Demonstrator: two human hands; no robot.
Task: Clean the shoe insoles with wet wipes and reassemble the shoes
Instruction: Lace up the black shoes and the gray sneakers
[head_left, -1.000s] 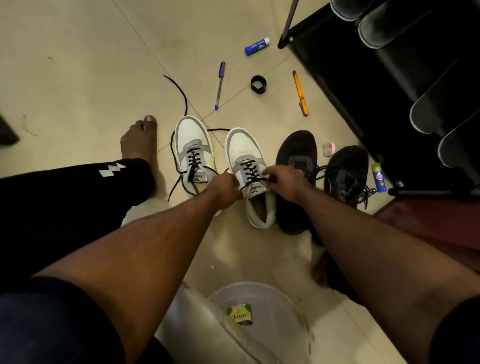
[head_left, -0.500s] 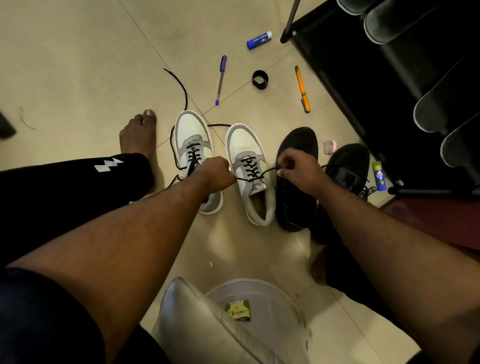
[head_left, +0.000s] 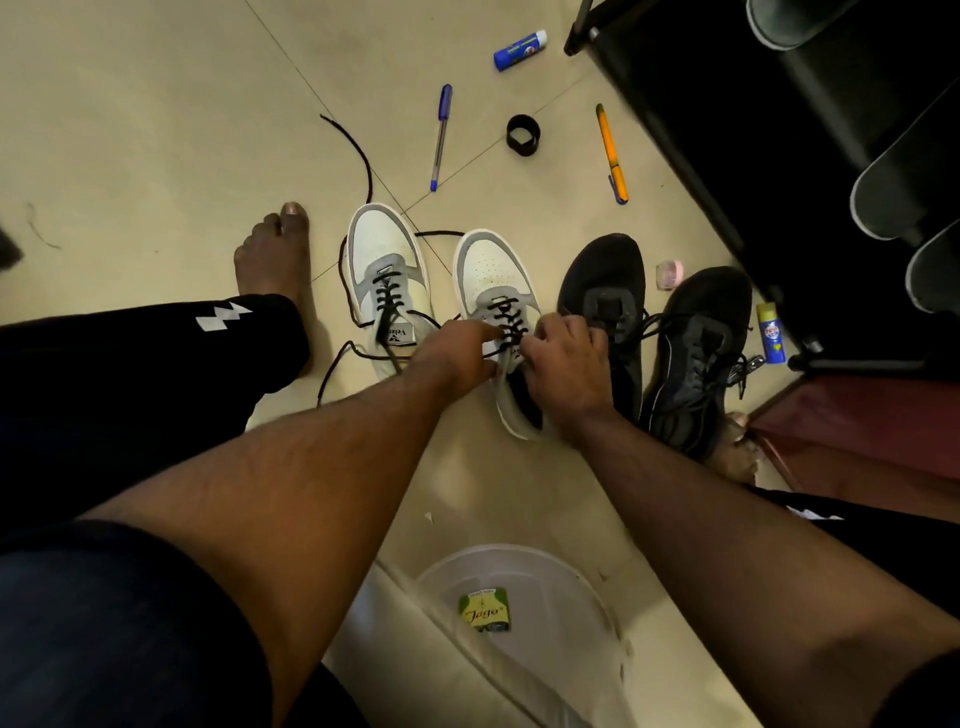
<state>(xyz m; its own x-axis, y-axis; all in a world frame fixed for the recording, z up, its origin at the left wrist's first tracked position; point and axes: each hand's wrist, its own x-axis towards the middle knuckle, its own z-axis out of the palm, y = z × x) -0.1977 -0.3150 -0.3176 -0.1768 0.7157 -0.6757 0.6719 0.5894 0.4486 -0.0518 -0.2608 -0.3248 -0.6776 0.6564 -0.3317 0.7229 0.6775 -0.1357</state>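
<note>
My left hand (head_left: 457, 348) and right hand (head_left: 563, 358) each pinch the black lace (head_left: 506, 325) of the right white shoe (head_left: 493, 280), on the floor (head_left: 156, 130) between its mate (head_left: 384, 260) and the black shoes (head_left: 608, 280).

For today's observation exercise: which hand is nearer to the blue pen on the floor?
Left. The left hand is just below the blue pen, at the white shoe's laces; the right hand lies further right.

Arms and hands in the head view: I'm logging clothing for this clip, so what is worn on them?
Both forearms are bare. The left hand and right hand show no gloves, rings or watch. A dark sleeve covers the left upper arm; another dark sleeve edge shows at the right.
</note>
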